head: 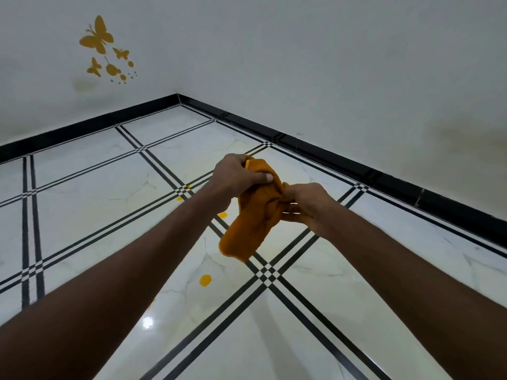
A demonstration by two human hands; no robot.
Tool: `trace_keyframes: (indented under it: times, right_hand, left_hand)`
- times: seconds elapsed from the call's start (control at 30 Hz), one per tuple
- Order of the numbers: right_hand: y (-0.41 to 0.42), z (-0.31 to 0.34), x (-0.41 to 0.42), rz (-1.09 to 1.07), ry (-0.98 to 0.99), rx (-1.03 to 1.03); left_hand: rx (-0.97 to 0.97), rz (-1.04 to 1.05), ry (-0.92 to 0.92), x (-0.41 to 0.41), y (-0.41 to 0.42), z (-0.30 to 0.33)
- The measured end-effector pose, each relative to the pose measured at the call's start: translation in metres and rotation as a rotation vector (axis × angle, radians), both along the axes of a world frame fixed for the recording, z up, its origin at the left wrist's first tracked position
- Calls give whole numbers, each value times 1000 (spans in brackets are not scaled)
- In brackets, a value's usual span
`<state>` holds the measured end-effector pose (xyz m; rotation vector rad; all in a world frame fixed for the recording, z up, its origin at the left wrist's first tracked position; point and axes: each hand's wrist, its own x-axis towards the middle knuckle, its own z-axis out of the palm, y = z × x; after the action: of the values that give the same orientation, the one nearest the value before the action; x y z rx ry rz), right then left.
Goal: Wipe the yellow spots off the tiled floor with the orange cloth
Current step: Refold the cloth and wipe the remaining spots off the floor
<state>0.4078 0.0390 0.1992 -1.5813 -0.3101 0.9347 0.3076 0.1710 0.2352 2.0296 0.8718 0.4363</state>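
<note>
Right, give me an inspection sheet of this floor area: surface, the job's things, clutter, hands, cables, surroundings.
Surface: glossy pale tiled floor with black striped borders, one bright light reflection.
Job's things: orange cloth held bunched in the air, its lower end hanging free, not touching the floor. Yellow spots unwiped: one near, one by the left forearm, smaller ones farther off.
Clutter: nothing seen.
Hands: left hand grips the cloth's top; right hand pinches its side with the fingers.
Cables: nothing seen.
Surroundings: white walls meeting in a corner, black skirting, yellow butterfly stickers on the left wall, faint stains on both walls.
</note>
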Motion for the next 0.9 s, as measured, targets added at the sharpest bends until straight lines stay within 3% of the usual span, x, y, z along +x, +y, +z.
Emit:
trace_keyframes:
  times: [0.2, 0.3, 0.4, 0.53, 0.7, 0.8, 0.9]
  right_hand:
    - [1, -11, 20, -279, 10, -147]
    - [-4, -10, 26, -251, -15, -143]
    - [-14, -3, 30, -73, -109, -60]
    - [-27, 8, 37, 157, -355, 26]
    - [-25, 7, 30, 223, -734, -81]
    - [-23, 7, 28, 213, -856, -124]
    - [-24, 7, 30, 207, -885, -116]
  left_hand:
    - [-94, 97, 0, -2, 4, -9]
    - [-270, 72, -116, -8, 7, -8]
    - [-370, -79, -90, -18, 10, -1]
    - [-278, -185, 30, -28, 16, 4]
    - [-154, -94, 74, -32, 17, 2]
    - [17, -117, 82, -37, 18, 2]
    - [35, -161, 82, -43, 17, 2]
